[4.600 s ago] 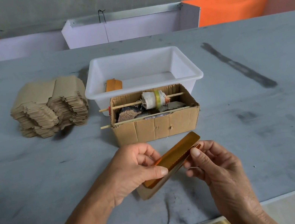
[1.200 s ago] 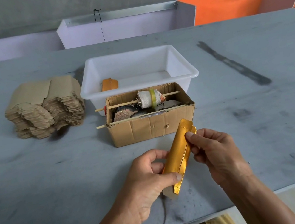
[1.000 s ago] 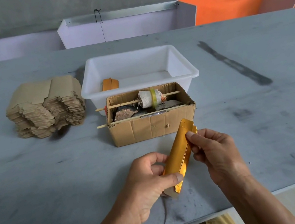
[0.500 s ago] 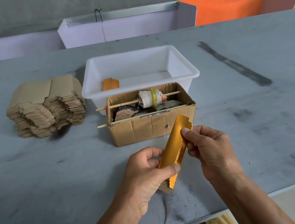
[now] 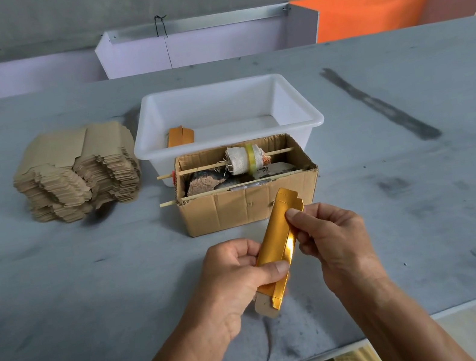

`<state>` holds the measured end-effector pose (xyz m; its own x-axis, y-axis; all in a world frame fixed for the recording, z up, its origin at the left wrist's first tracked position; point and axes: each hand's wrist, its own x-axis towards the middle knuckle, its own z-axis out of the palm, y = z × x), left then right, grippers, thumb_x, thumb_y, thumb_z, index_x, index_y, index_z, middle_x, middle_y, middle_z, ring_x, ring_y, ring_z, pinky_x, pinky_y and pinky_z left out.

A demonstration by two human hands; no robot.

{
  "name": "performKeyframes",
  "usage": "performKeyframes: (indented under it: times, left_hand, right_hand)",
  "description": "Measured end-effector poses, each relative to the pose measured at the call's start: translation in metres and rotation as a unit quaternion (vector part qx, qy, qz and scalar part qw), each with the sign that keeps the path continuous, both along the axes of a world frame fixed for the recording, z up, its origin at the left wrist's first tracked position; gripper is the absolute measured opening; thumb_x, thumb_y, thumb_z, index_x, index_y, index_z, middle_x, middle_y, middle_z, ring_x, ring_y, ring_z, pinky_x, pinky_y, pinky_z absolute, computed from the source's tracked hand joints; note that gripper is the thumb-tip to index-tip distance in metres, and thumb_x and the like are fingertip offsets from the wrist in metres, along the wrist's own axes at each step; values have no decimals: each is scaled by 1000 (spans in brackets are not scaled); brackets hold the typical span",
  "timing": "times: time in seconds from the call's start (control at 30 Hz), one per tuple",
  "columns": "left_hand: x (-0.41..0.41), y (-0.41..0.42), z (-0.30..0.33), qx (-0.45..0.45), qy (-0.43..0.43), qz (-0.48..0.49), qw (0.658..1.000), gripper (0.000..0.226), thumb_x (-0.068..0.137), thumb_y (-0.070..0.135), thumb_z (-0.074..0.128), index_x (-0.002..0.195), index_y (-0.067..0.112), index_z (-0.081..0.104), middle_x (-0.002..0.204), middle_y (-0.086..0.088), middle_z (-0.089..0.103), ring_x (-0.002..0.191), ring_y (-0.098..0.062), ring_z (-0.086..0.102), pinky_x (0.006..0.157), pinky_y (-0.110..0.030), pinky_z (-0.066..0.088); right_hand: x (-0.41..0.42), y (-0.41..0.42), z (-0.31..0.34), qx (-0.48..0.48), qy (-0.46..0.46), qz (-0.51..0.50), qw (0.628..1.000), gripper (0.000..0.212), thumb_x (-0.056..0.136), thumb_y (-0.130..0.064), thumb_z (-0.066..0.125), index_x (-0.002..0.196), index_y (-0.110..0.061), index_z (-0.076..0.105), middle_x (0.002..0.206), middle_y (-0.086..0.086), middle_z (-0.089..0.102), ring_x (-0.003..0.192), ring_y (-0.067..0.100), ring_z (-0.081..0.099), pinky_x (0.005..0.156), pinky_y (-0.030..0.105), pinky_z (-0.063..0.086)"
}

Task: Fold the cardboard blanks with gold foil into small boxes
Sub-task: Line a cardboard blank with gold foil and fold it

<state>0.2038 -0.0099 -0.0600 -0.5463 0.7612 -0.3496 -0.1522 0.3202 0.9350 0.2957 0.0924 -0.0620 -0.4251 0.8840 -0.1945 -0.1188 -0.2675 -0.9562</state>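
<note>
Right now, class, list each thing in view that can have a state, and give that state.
gold blank: partly folded, held above the table
left hand: grips the blank's lower end
right hand: pinches its upper part
stack of blanks: flat, unfolded
white tub: open, one orange piece inside
cardboard box: open-topped, two sticks across it

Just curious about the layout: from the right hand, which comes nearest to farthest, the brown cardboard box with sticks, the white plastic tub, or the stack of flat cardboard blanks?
From the right hand:
1. Brown cardboard box with sticks, just beyond it.
2. White plastic tub, behind that box.
3. Stack of flat cardboard blanks, far left.
</note>
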Motion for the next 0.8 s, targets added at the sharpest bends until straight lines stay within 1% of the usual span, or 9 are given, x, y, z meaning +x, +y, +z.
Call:
performKeyframes:
  times: [0.27, 0.43, 0.53, 0.7, 0.8]
  left_hand:
    - [1, 0, 3, 14, -40, -1, 999, 16, 73, 0, 74, 88, 1, 68, 72, -10, 73, 57, -18, 69, 48, -22, 50]
    - [0, 0, 4, 16, -41, -4, 999, 17, 74, 1, 73, 89, 0, 67, 71, -10, 73, 56, -21, 69, 46, -22, 50]
    - [-2, -1, 4, 13, -45, -3, 999, 14, 73, -1, 73, 86, 2, 67, 68, -9, 72, 53, -19, 68, 44, -20, 48]
    - [-7, -4, 6, 4, -48, -16, 999, 12, 73, 0, 73, 80, 8, 67, 68, -7, 72, 56, -19, 68, 47, -22, 50]
    - [-11, -5, 9, 9, -47, -24, 999, 11, 74, -3, 71, 80, 5, 67, 66, -8, 70, 54, -16, 66, 47, -22, 51]
  right_hand:
    - [-3, 3, 1, -18, -17, 4, 1000, 21, 83, -3, 67, 64, 0, 59, 44, 3, 49, 39, 8, 42, 39, 18, 39]
    - [-4, 4, 0, -24, -22, 7, 999, 21, 83, -3, 67, 64, 0, 59, 43, 2, 49, 38, 8, 42, 39, 18, 39]
    - [-2, 4, -1, -36, -26, 20, 999, 20, 83, -5, 68, 66, -1, 60, 44, 2, 50, 39, 8, 42, 39, 18, 39]
    - [2, 5, 1, -59, -22, 68, 996, 15, 82, -11, 69, 74, -1, 61, 50, 3, 53, 43, 8, 46, 41, 18, 40]
    - [5, 7, 5, -68, -24, 112, 991, 15, 79, -10, 71, 71, -3, 61, 56, 3, 57, 46, 8, 49, 41, 18, 40]
